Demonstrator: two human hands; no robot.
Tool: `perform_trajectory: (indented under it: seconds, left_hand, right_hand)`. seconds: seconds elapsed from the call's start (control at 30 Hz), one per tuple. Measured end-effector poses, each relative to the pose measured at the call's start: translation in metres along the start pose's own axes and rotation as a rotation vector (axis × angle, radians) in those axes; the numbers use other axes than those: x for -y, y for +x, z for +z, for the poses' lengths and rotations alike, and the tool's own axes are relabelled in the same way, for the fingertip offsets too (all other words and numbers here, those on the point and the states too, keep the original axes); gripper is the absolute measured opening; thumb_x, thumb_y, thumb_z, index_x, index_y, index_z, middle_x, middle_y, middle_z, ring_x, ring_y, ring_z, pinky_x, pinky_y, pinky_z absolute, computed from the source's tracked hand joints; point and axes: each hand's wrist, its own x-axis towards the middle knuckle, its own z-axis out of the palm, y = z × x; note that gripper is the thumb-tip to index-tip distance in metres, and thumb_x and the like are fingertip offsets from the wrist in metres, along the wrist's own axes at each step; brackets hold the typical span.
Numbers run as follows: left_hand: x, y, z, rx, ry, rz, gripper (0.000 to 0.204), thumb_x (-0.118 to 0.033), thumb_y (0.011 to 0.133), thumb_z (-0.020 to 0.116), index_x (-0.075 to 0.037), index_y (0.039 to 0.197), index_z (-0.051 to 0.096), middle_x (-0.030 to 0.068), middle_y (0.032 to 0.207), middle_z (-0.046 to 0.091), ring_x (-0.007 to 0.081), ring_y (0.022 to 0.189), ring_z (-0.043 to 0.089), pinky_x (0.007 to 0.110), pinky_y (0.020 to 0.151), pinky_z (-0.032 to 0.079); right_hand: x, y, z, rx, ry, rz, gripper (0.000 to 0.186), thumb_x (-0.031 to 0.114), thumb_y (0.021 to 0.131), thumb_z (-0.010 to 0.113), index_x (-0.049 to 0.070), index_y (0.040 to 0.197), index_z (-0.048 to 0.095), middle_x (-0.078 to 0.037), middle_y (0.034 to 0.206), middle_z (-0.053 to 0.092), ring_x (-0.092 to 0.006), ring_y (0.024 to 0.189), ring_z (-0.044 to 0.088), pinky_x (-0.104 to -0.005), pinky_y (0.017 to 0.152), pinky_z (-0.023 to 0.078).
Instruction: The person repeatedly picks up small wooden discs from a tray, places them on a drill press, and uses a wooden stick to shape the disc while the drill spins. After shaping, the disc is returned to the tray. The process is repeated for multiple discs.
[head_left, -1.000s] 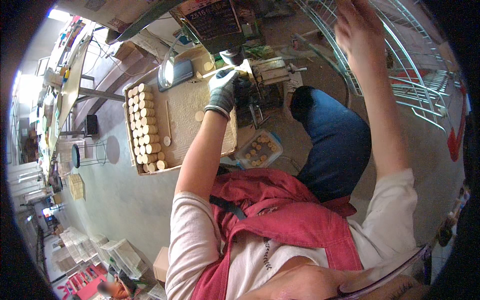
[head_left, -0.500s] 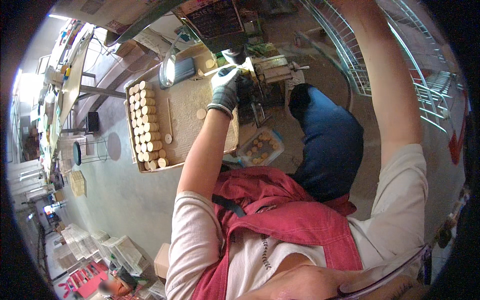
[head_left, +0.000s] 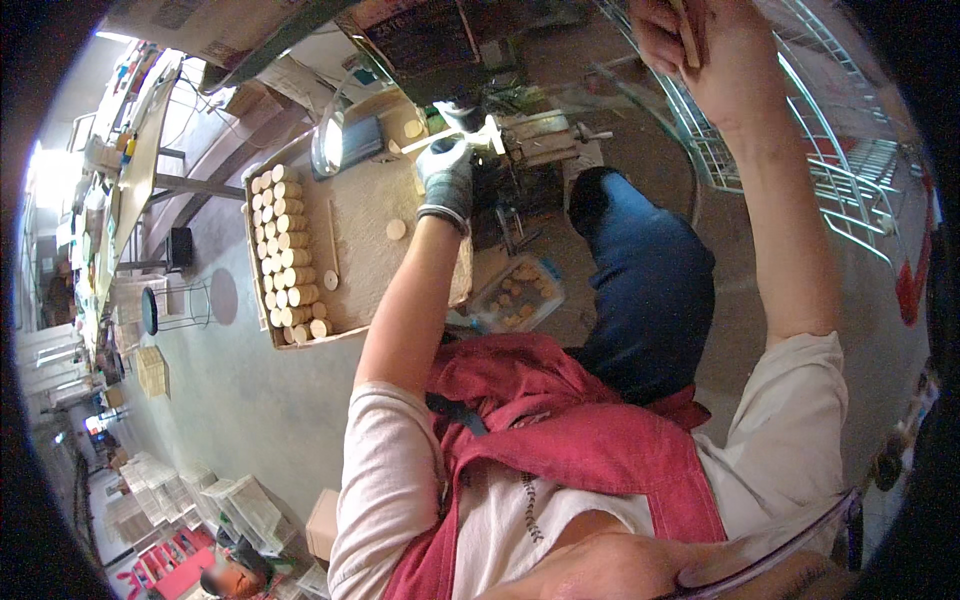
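Note:
My left hand (head_left: 446, 170), in a grey-and-white glove, is at the drill press, just below its chuck (head_left: 462, 115). Its fingers are curled, and what they hold is hidden. A pale thin strip (head_left: 425, 140) crosses beside the fingertips, next to the metal vise (head_left: 540, 135). My bare right hand (head_left: 700, 50) is raised at the upper right, closed around a narrow tan piece (head_left: 688, 32) whose kind I cannot make out. Left of my gloved hand, a shallow cardboard box (head_left: 360, 225) holds stacked round wooden discs (head_left: 290, 240), with a few lying loose.
A dark flat case (head_left: 362, 148) and a thin stick (head_left: 332, 235) lie in the box. Below the press is a clear plastic tub (head_left: 520, 295) with small round pieces. A wire rack (head_left: 850, 180) stands on the right. A stool (head_left: 150, 310) is farther left.
My right hand has come down into view at the upper right, closed on the tan piece. My left hand has moved slightly left at the press. The view has shifted a little.

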Motion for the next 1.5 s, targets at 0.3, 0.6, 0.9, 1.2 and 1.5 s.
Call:
perform_trajectory:
  seconds: [0.3, 0.6, 0.9, 1.2, 1.5]
  left_hand:
    - [-0.1, -0.125, -0.09, -0.401, -0.047, 0.082, 0.013, -0.005, 0.096, 0.057, -0.003, 0.105, 0.066, 0.0093, 0.074, 0.07, 0.0052, 0.043, 0.046, 0.021, 0.039, 0.035]
    - [-0.155, -0.089, -0.127, -0.31, -0.026, 0.609, 0.024, -0.006, 0.097, 0.056, 0.0, 0.119, 0.063, 0.0096, 0.1, 0.07, 0.0124, 0.076, 0.066, 0.025, 0.065, 0.056]
    - [-0.191, 0.099, -0.063, 0.12, -0.135, 0.662, 0.024, -0.015, 0.098, 0.054, -0.013, 0.116, 0.069, 0.008, 0.093, 0.07, 0.0177, 0.081, 0.062, 0.033, 0.071, 0.052]
    - [-0.177, 0.211, -0.034, 0.19, -0.133, 0.906, 0.023, -0.012, 0.096, 0.053, -0.009, 0.115, 0.066, 0.0015, 0.077, 0.062, 0.0182, 0.078, 0.061, 0.035, 0.073, 0.055]
    - [-0.177, 0.187, -0.018, 0.186, -0.052, 0.762, 0.033, -0.017, 0.092, 0.06, -0.009, 0.125, 0.056, 0.0073, 0.1, 0.06, 0.0179, 0.09, 0.062, 0.041, 0.086, 0.043]
  right_hand:
    - [-0.02, -0.007, -0.014, -0.108, 0.07, -0.047, 0.028, 0.034, 0.097, 0.056, 0.01, 0.085, 0.062, 0.005, 0.056, 0.035, -0.0077, 0.041, 0.028, -0.0255, 0.037, 0.02]
    - [-0.009, 0.053, -0.023, 0.016, 0.062, -0.178, 0.026, 0.031, 0.099, 0.056, 0.007, 0.107, 0.062, 0.005, 0.057, 0.031, -0.0065, 0.046, 0.031, -0.0236, 0.042, 0.022]
    - [0.006, 0.062, 0.008, -0.066, 0.005, -0.103, 0.024, 0.03, 0.098, 0.056, 0.014, 0.081, 0.05, 0.005, 0.057, 0.03, -0.0085, 0.045, 0.025, -0.0258, 0.043, 0.02]
    - [0.004, 0.076, -0.006, 0.114, -0.048, -0.199, 0.023, 0.027, 0.098, 0.056, 0.01, 0.083, 0.055, 0.002, 0.057, 0.038, -0.0093, 0.046, 0.031, -0.0246, 0.044, 0.024]
    - [0.005, 0.089, -0.035, -0.01, -0.027, -0.126, 0.022, 0.029, 0.099, 0.054, 0.008, 0.099, 0.062, -0.003, 0.068, 0.053, -0.0106, 0.048, 0.034, -0.0255, 0.046, 0.029]
